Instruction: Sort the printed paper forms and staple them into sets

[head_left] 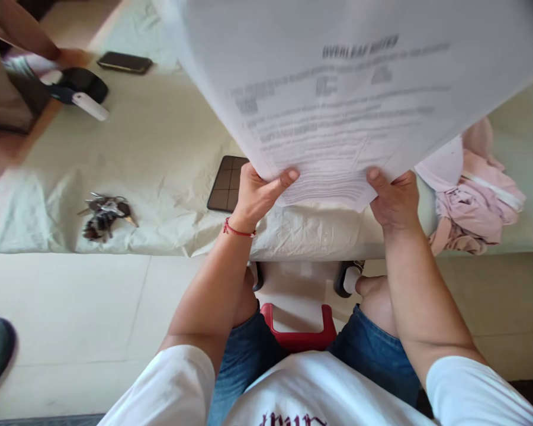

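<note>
A large white printed sheet of paper [346, 118] is held up in front of me, covering the far middle of the table. Its heading looks like "OVERLEAF NOTES"; the smaller print is blurred. My left hand [262, 192] grips the lower left edge, thumb on the front and fingers hidden behind. On the lower right edge, my right hand [393, 198] has the same thumb-front hold. Just beside my left hand lies a dark phone [226, 184], partly covered by that hand. Pink and white cloth [475, 195] lies bunched to the right of my right hand.
A pale cover [173, 130] drapes the table. On its left lie a bunch of keys [106, 213], another phone [124, 62] and a black round item with a white strip [89, 94]. Another person's arm [22, 32] is at upper left. A red stool [299, 337] is beneath me.
</note>
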The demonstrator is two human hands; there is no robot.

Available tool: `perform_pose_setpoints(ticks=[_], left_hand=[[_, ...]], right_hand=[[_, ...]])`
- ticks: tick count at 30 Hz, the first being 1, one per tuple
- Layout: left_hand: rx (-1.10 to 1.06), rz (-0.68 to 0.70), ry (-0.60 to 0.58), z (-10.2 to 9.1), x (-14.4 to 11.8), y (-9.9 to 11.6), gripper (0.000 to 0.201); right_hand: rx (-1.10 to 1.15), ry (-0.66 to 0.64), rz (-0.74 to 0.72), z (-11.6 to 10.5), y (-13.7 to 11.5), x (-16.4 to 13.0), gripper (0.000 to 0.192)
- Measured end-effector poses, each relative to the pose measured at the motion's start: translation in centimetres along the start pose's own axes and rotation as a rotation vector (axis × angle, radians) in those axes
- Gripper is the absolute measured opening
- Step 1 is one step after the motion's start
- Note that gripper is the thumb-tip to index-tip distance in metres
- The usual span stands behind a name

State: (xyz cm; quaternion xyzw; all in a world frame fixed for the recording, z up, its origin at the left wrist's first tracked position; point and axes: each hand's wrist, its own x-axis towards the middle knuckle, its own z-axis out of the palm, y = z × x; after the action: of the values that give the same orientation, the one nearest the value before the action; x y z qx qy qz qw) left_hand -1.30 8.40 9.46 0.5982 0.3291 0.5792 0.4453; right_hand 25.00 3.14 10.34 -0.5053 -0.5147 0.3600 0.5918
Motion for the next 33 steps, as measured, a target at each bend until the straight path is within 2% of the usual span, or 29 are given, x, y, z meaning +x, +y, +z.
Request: perform_pose_setpoints(ticks=[4,7,12,14,17,21,24,28,33], left_hand=[[0.063,-0.061,-0.084,-1.7,-0.2,1.3,0.066],[0.082,-0.094,-0.127,-2.6,-0.1,1.3,0.066],[0.065,-0.197,-0.266,-2.2,0.2,0.5,0.071],[0.041,-0.235,-0.315,-1.9,0.3,0.7,0.072],[-0.026,-0.24,-0.304,-2.1,0.4,1.2,0.064],[-0.088,-0.264,-0.252,-3.2,0.4,1.5,0.054],[-0.027,-0.316,-0.304,-3.4,0.2,1.0,0.049],[0.0,-0.291,-0.324,-2.9,0.1,0.5,0.05],[-0.122,-0.272,-0.314,-3.0,0.4,1.2,0.054]], right_hand=[[-0.026,-0.095,-0.01,-0.3,-0.2,0.0,0.074],[-0.115,-0.119,0.01,-0.3,-0.4,0.1,0.083],[-0.169,-0.111,0.03,0.8,-0.2,0.3,0.096],[-0.119,-0.128,0.03,1.4,0.0,0.4,0.093],[-0.029,-0.135,0.03,1.6,0.4,0.5,0.086],[0.0,-0.102,0.086,0.5,1.3,0.6,0.072],[-0.005,-0.17,0.161,0.1,2.1,0.4,0.061],[-0.012,-0.235,0.135,0.5,2.2,-0.1,0.075],[-0.07,-0.198,0.127,0.0,1.7,0.0,0.076]])
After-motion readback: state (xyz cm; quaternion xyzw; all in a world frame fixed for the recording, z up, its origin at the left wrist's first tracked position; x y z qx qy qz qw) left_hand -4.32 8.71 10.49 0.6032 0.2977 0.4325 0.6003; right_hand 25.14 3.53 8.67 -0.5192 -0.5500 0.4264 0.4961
